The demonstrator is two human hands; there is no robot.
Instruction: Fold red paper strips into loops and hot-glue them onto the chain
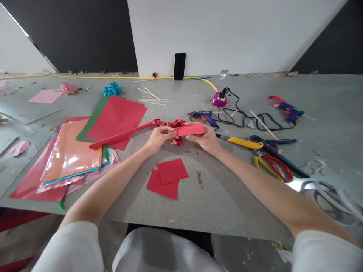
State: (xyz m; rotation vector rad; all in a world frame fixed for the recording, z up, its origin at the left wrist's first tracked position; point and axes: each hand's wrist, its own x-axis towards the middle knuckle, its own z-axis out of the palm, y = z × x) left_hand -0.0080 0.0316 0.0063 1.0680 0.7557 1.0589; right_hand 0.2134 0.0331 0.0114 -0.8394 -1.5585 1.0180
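Between my two hands is a folded strip of red paper [190, 130]. My left hand [161, 139] pinches its left end with thumb and fingers. At the other end, my right hand [204, 139] has its fingers behind the paper and its thumb below. Just behind the hands lies a red paper stem [124, 134] with curled red paper pieces [179, 123] at its right end, partly hidden by my fingers. Two red paper squares [172, 171] overlap on the table in front of me.
To the left are stacked red sheets [117, 117] and a plastic-wrapped orange paper pack [72, 151]. On the right lie a blue glue gun [204, 115] with a black cord, a yellow-handled cutter [245, 142], pliers [279, 151] and scissors [276, 168]. A phone [179, 66] leans against the wall.
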